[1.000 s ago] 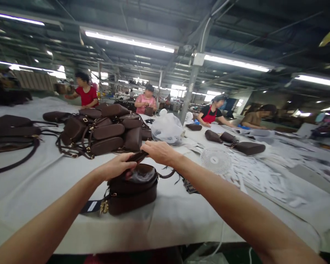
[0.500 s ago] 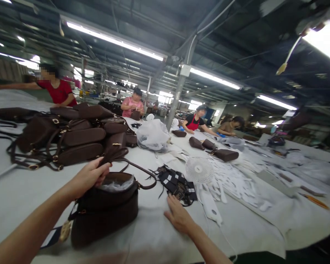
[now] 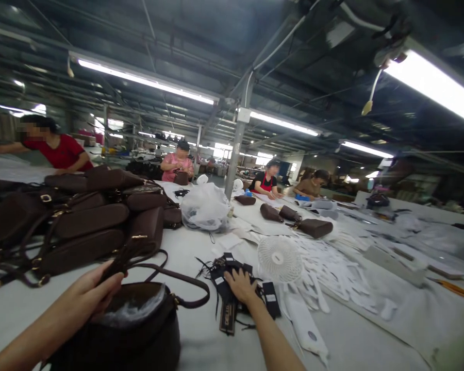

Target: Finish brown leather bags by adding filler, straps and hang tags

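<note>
My left hand [image 3: 95, 291] is closed round the strap and upper flap of a dark brown bag [image 3: 135, 335], which stands at the lower left with its top open and clear plastic inside. A looped strap [image 3: 189, 288] curves out to the bag's right. My right hand [image 3: 242, 284] lies with fingers spread on a pile of black tags [image 3: 227, 309] with cords, right of the bag. Whether its fingertips grip any tag does not show.
Brown bags [image 3: 93, 221] are heaped at the left, behind them a plastic bundle [image 3: 204, 206]. A white fan [image 3: 280, 259], white strips [image 3: 340, 268], more bags [image 3: 315, 226] and orange scissors [image 3: 456, 289] lie rightward. Several people work across the table.
My right hand has moved forward from the near edge of the tag pile onto it, and the tags have shifted. The bag in my left hand now appears lower and further left.
</note>
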The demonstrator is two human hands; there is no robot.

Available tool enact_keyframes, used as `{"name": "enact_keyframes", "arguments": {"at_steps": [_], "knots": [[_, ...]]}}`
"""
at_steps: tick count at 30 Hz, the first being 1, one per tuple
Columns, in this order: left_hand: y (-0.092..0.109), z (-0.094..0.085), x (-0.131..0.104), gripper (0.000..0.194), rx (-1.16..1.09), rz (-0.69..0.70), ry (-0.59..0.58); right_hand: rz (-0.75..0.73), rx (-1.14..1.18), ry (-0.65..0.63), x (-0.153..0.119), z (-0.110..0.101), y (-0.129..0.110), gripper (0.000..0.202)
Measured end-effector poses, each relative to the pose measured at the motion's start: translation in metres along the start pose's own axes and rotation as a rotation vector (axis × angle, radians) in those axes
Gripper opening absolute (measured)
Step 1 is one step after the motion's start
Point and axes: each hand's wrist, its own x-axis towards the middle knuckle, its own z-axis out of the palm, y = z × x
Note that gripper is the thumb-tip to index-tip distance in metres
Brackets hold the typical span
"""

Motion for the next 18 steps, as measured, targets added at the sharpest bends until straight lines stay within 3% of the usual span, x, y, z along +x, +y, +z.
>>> {"name": "enact_keyframes", "arguments": {"at_steps": [5, 8, 10, 14, 18], "knots": [[-0.019, -0.014, 0.024, 0.063, -0.052, -0.005, -0.001, -0.334, 0.050, -0.078, -0.038, 0.055, -0.053, 0.073], [-0.037, -0.023, 0.038, 0.057, -0.063, -0.009, -0.032, -0.368, 0.077, -0.113, -0.040, 0.047, -0.062, 0.059], [-0.047, -0.027, 0.044, 0.050, -0.063, 0.003, -0.039, -0.326, 0.096, -0.156, -0.023, 0.025, -0.052, 0.038], [-0.058, -0.026, 0.043, 0.042, -0.077, 0.002, -0.030, -0.096, 0.066, -0.033, 0.038, -0.011, -0.017, 0.039], [-0.060, -0.020, 0.037, 0.038, -0.133, -0.044, 0.041, 0.155, 0.030, 0.026, 0.092, -0.009, 0.006, 0.023]]}}
